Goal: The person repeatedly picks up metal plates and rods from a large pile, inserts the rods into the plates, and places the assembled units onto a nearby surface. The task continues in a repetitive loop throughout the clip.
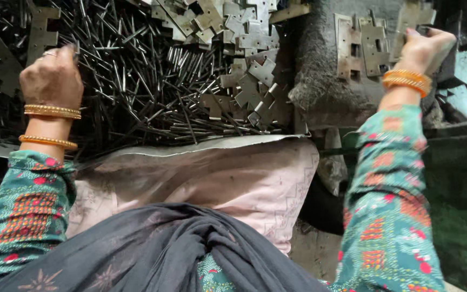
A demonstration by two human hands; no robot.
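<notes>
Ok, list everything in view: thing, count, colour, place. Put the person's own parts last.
metal pins: too many to count, dark steel, heaped at top left and centre.
hinge plates: many, dull grey, piled on the pins at top centre.
standing hinge plates: a few, grey-brown, leaning on the grey block at top right.
grey block: one, rough grey, right of the heap.
pink cloth: one, pale pink, across the lap below the heap.
dark scarf: one, grey-black, bottom centre.
bangles: several, orange-gold, on both wrists.
left hand: one, reaching into the pins; grip hidden.
right hand: one, closed on a plate at top right.
</notes>
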